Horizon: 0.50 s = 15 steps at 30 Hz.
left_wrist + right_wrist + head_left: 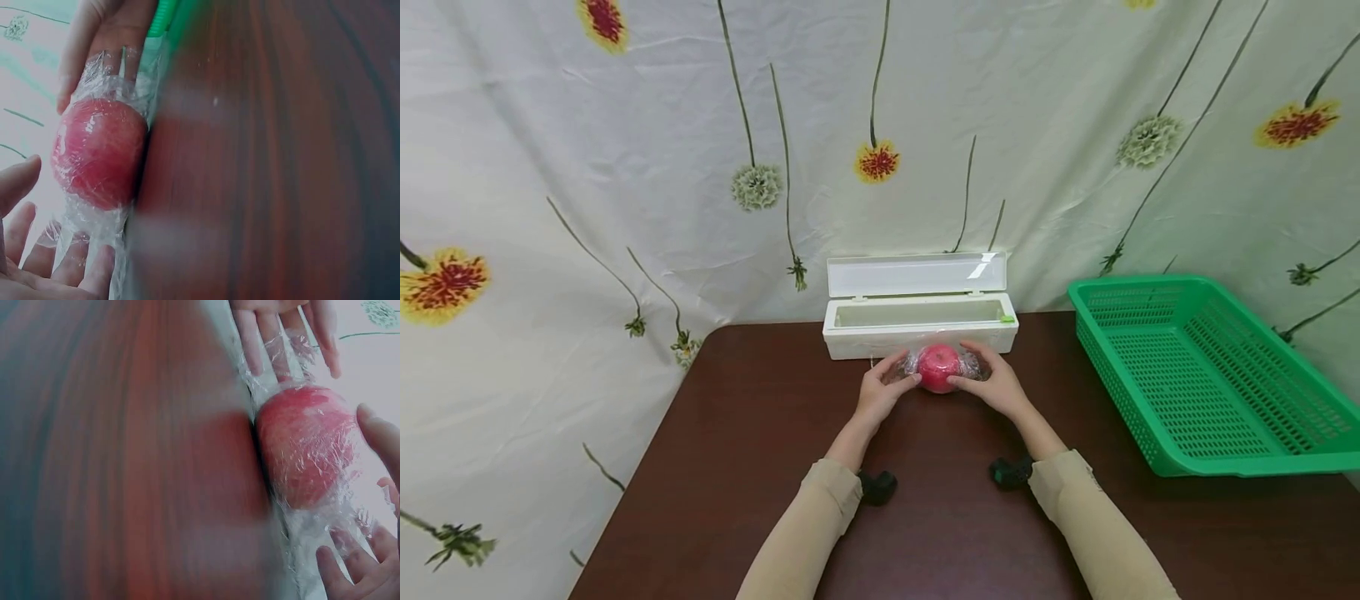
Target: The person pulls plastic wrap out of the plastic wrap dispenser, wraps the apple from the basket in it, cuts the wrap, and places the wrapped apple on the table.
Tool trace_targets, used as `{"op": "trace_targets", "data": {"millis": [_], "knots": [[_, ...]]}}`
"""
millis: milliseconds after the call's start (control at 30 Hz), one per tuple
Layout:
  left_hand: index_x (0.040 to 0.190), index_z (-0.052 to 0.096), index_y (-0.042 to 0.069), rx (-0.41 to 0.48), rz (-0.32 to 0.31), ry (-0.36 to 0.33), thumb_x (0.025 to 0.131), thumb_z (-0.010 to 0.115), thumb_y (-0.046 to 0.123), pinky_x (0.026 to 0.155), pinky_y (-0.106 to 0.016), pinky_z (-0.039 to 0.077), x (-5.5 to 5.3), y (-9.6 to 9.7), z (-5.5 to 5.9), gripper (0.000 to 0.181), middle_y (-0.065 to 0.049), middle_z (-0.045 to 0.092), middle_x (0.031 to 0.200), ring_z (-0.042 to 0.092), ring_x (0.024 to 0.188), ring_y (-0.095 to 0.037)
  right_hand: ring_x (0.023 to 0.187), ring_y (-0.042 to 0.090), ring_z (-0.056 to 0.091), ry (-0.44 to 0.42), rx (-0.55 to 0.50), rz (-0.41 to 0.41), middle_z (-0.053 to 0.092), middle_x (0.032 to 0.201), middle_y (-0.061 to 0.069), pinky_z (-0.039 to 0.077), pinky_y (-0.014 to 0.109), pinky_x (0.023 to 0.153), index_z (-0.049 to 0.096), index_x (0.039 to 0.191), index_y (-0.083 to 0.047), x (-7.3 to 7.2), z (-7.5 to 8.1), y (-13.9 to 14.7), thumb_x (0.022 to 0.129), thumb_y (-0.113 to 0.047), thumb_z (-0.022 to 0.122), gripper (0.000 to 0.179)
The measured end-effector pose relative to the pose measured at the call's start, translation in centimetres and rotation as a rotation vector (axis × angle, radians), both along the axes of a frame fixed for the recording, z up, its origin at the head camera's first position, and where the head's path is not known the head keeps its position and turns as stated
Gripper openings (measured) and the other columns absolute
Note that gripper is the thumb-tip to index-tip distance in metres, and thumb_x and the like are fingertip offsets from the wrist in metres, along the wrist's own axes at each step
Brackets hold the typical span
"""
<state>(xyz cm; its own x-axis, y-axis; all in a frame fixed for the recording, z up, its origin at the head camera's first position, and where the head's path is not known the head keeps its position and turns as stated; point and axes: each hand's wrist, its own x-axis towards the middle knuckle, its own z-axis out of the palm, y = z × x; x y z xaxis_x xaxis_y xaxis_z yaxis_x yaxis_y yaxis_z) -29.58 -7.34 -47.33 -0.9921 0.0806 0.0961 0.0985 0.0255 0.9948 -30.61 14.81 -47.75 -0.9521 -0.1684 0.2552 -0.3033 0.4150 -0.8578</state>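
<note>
A red apple sits on the dark table, wrapped in clear cling film that bunches out at both sides. My left hand is at the apple's left, my right hand at its right. In the left wrist view, the left fingers lie against the film, with the thumb raised apart from them. The right wrist view shows the right fingers touching the film below the apple, the thumb close to its side. Neither hand is curled round the fruit.
Just behind the apple stands a long white cling film box, its lid up and a small green piece on its front edge. A green plastic basket is at the right of the brown table. A flowered curtain hangs behind.
</note>
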Motion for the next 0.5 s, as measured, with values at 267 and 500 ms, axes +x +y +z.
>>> {"op": "trace_targets", "data": {"millis": [267, 500], "knots": [[0.135, 0.051, 0.005, -0.015, 0.012, 0.005, 0.083, 0.07, 0.007, 0.104, -0.037, 0.036, -0.2, 0.8, -1.4, 0.055, -0.012, 0.045, 0.14, 0.04, 0.13, -0.026, 0.127, 0.037, 0.038, -0.027, -0.053, 0.032, 0.042, 0.139, 0.019, 0.031, 0.055, 0.103, 0.044, 0.137, -0.009, 0.0, -0.8, -0.5, 0.079, -0.018, 0.076, 0.067], [0.134, 0.051, 0.002, -0.003, -0.019, -0.004, 0.084, 0.068, 0.003, 0.102, -0.04, 0.038, 0.9, 0.8, -0.3, 0.053, -0.016, 0.044, 0.14, 0.039, 0.13, -0.03, 0.123, 0.036, 0.043, -0.041, -0.087, 0.027, 0.046, 0.136, 0.018, 0.034, 0.055, 0.1, 0.049, 0.134, -0.01, 0.3, -1.1, -0.8, 0.08, -0.019, 0.076, 0.061]]}}
